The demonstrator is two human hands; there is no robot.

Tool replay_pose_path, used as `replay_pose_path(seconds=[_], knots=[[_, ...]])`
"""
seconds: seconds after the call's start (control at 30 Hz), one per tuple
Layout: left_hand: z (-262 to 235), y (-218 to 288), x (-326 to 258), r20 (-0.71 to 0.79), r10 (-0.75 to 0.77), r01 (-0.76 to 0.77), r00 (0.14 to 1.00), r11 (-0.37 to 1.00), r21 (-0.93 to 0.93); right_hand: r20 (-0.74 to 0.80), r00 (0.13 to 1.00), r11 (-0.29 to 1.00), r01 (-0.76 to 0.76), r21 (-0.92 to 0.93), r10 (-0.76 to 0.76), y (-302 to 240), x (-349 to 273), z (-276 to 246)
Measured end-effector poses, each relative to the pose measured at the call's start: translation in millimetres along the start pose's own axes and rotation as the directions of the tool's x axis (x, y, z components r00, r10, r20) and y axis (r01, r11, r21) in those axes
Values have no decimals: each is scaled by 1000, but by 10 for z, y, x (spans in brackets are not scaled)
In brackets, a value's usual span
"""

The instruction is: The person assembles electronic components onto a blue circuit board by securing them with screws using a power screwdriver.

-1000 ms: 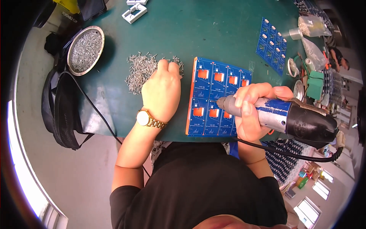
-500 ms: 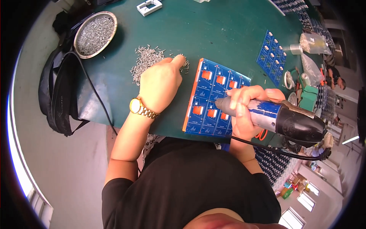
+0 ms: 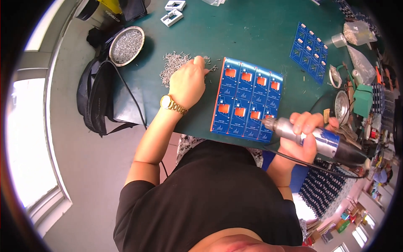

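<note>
Around the electric screwdriver (image 3: 325, 143), silver, blue and black with a cord, my right hand (image 3: 304, 132) is closed. Its tip points left at the lower right part of a blue circuit board panel (image 3: 239, 90); whether it touches cannot be told. The panel has rows of rectangular openings showing orange. My left hand (image 3: 189, 82), with a gold watch on the wrist, reaches into a loose pile of small silvery screws (image 3: 171, 67). Its fingers are bent together at the pile's right edge, and what the fingertips hold is hidden.
A round metal dish (image 3: 126, 46) full of similar screws stands at the far left, beside a black bag (image 3: 94, 98). Two white frames (image 3: 172, 18) lie at the back. On the right are another blue panel (image 3: 310, 52), plastic bags and a green box (image 3: 363, 100). A cord crosses the table's left side.
My right hand has drawn the screwdriver rightward across the panel, uncovering more openings. My left hand stays at the screw pile. The whole view has shifted, bringing a second white frame into sight.
</note>
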State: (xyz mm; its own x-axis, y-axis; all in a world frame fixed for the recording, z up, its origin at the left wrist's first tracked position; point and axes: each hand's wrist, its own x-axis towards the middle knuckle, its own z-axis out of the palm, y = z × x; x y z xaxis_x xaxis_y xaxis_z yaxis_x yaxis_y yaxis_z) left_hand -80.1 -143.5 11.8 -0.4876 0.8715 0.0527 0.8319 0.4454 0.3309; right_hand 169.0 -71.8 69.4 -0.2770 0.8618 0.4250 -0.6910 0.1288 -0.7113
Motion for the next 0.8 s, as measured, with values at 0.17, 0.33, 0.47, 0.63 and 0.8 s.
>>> replay_pose_path(seconds=[0.17, 0.33, 0.47, 0.63, 0.8], knots=[[22, -30, 120, -195, 180, -212, 964, 965, -156, -25, 998, 997, 57, -47, -59, -187, -198, -176], [-2, -12, 138, 93, 227, -219, 970, 972, -85, -6, 996, 983, 89, -159, -91, -316, -423, -390], [-83, -67, 107, 16, 252, -252, 967, 967, -21, 146, 970, 951, 224, -215, -195, -649, -556, -545], [-156, -133, 135, -197, 168, -202, 966, 965, -166, 111, 957, 910, 288, -300, -266, -753, -694, -672], [-104, -117, 111, -213, 232, -265, 949, 954, -140, 38, 966, 933, 256, -252, -254, -769, -781, -609]])
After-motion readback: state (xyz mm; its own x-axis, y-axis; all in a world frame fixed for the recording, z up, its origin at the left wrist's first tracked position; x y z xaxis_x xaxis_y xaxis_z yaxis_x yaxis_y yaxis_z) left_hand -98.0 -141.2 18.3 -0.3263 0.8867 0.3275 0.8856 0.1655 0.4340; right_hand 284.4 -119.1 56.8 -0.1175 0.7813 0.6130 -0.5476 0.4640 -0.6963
